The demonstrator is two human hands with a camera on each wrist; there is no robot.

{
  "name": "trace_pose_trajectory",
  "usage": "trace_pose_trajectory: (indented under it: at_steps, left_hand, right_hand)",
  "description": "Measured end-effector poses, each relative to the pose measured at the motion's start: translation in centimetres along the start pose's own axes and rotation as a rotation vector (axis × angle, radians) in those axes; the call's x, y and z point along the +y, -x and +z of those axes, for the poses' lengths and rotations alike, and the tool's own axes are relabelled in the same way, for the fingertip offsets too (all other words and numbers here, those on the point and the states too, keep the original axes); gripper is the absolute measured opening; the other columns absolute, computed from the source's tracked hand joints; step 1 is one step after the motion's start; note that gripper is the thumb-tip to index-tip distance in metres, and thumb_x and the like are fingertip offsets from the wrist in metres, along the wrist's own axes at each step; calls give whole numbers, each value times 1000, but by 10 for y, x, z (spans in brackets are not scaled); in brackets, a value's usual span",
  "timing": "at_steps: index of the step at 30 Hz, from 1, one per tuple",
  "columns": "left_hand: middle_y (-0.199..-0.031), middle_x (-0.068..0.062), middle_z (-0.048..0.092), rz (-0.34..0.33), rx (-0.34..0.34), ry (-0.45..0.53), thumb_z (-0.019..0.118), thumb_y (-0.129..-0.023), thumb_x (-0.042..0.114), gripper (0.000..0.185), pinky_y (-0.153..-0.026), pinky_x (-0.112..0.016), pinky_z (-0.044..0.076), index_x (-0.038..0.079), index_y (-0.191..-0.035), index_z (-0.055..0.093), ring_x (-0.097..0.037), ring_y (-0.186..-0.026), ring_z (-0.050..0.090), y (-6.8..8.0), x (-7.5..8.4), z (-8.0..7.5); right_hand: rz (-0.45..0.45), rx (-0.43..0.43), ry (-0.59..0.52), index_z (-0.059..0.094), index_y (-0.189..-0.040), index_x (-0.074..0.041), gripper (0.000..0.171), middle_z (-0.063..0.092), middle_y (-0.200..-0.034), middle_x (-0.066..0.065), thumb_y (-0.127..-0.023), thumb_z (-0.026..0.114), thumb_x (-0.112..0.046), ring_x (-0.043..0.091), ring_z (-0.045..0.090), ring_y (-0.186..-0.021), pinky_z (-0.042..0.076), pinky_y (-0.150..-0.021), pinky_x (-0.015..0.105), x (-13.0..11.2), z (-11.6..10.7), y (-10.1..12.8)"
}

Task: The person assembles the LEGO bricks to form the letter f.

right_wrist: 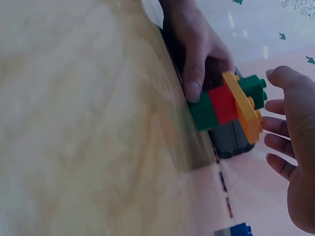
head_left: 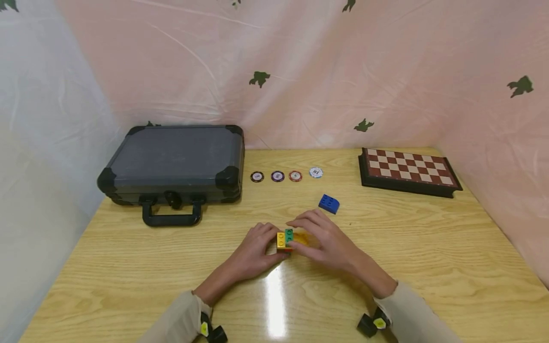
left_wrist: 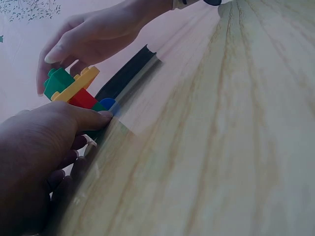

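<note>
A small stack of toy building bricks stands on the table between the hands. From the bottom up it has a green brick (right_wrist: 203, 114), a red brick (right_wrist: 224, 104), a longer yellow brick (right_wrist: 244, 112) and a smaller green brick (head_left: 289, 232) on top. My left hand (head_left: 255, 250) holds the stack low down, its thumb against the bottom green brick and its other fingers behind. Around the top of the stack, my right hand (head_left: 326, 240) hovers with thumb and fingers spread, just off the upper green brick. A blue brick (head_left: 329, 203) lies beyond the right hand.
A dark grey case (head_left: 180, 157) with its handle (head_left: 171, 220) toward me stands at the back left. Several poker chips, among them a white chip (head_left: 316, 172), lie in a row beside it. At the back right is a folded chessboard box (head_left: 407, 166). A curtain (head_left: 300, 95) hangs behind.
</note>
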State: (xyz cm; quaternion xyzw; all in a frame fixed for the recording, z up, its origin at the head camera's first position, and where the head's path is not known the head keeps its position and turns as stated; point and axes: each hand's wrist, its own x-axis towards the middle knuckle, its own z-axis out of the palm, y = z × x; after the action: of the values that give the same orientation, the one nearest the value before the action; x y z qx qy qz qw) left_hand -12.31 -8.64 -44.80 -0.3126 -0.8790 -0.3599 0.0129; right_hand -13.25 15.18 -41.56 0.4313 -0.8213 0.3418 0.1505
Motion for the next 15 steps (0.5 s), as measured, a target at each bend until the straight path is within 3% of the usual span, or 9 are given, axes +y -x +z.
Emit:
trace_pose_trajectory:
  at_steps: [7,11,15]
  left_hand:
    - [-113,0,64,-17,-5,0,83,-89,27,33,-93,-45,43,12,-115,69,-19,-104,54,0,-1,1]
    - [-113,0,64,-25,-9,-2,83,-89,27,33,-94,-46,43,11,-115,69,-19,-105,54,-1,-1,1]
    - [-113,0,63,-31,-14,4,82,-90,28,34,-95,-46,42,11,-116,69,-19,-106,54,0,0,0]
  right_hand:
    - [1,70,20,69,-125,-5,41,65,-120,4,-103,66,-38,23,57,-110,49,-93,37,20,-15,4]
    - [68,116,53,70,-123,-3,34,65,-119,7,-96,76,-22,24,55,-108,45,-94,33,35,-24,8]
    - [192,142,92,69,-122,0,36,64,-118,10,-88,80,-5,26,53,-108,45,-90,36,50,-33,15]
